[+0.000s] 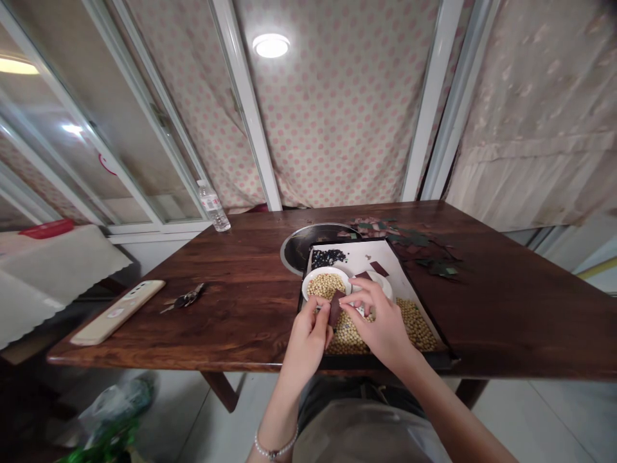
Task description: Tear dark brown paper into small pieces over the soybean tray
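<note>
My left hand [306,341] and my right hand [380,321] are close together above a black tray [376,363] lined with white paper. My left hand grips a dark brown flat piece [335,308], possibly card, and a small silvery bit shows at its fingertips. My right fingertips touch that piece's upper end. Beneath my hands lies a heap of soybeans [414,325]. A white bowl of soybeans [324,285] stands just beyond them, beside a second white bowl [380,285] partly hidden by my right hand. Black beans [328,258] and brown strips [379,269] lie on the paper.
The tray sits on a dark wooden table [501,308] beside a round metal inset [299,254]. Green and brown scraps [409,241] lie behind it. A phone [118,312], keys [183,298] and a water bottle [213,206] stand to the left.
</note>
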Motion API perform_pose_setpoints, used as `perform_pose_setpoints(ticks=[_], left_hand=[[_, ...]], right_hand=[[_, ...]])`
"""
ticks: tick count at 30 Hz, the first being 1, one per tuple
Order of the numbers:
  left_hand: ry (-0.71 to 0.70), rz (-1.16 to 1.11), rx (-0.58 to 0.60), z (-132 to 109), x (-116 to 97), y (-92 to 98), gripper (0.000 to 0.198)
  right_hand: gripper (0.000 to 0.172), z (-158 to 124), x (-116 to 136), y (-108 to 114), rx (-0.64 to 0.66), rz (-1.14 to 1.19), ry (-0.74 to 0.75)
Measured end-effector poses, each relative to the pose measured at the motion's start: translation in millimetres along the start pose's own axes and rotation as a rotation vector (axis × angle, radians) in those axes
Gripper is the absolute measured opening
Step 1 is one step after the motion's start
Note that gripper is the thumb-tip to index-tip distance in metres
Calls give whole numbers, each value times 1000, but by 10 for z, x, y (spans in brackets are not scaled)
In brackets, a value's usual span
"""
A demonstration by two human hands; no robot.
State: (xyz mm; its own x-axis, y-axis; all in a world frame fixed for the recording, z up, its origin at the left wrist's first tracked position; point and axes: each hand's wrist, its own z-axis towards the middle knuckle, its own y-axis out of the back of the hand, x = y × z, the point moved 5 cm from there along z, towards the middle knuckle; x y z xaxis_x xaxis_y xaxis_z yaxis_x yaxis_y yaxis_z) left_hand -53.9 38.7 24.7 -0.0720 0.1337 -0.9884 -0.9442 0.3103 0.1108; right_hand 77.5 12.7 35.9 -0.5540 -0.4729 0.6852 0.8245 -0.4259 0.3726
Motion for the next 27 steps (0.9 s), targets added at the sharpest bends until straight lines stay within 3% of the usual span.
perform_pose_setpoints(ticks=[8,19,27], left_hand=[[-30,77,12,-40,17,5,19],[-173,753,-168,-108,-36,-31,21],[-122,1076,-228,-132,22,-76,20]], right_hand=[[40,21,-9,13,-50,12,-35],[28,18,-39,-37,5,1,-65],[16,-29,-21,-126,158,45,-14]])
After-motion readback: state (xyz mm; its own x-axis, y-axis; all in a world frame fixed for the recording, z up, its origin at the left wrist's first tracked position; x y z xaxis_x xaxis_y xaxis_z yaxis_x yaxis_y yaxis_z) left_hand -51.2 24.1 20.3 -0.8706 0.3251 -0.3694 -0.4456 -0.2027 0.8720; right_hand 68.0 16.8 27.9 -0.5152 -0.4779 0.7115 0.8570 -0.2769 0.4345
